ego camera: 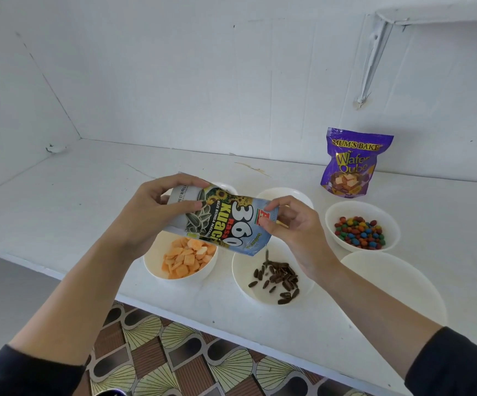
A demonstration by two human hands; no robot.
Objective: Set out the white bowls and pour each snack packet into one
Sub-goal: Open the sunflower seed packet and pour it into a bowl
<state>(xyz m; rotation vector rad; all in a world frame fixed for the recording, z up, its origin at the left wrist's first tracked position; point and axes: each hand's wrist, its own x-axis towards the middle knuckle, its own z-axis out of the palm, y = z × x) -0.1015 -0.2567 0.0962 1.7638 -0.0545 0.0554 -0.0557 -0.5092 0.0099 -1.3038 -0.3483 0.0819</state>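
A sunflower-seed packet (226,224) is tilted mouth-down over a white bowl (243,284) that holds dark seeds (277,277); one seed is falling from its mouth. My left hand (157,212) grips the packet's closed end. My right hand (291,227) pinches its top near the open corner. Left of that bowl, a white bowl (153,267) holds orange crackers (187,260). To the right, a bowl (391,224) holds coloured chocolate candies (358,232). An empty white bowl (397,278) sits at the front right. Two more bowls (283,194) are partly hidden behind the packet.
A purple wafer packet (348,164) stands upright against the back wall at the right. The white counter (74,190) ends at a front edge above a patterned floor (180,355). A shelf bracket (371,58) hangs on the wall at the upper right.
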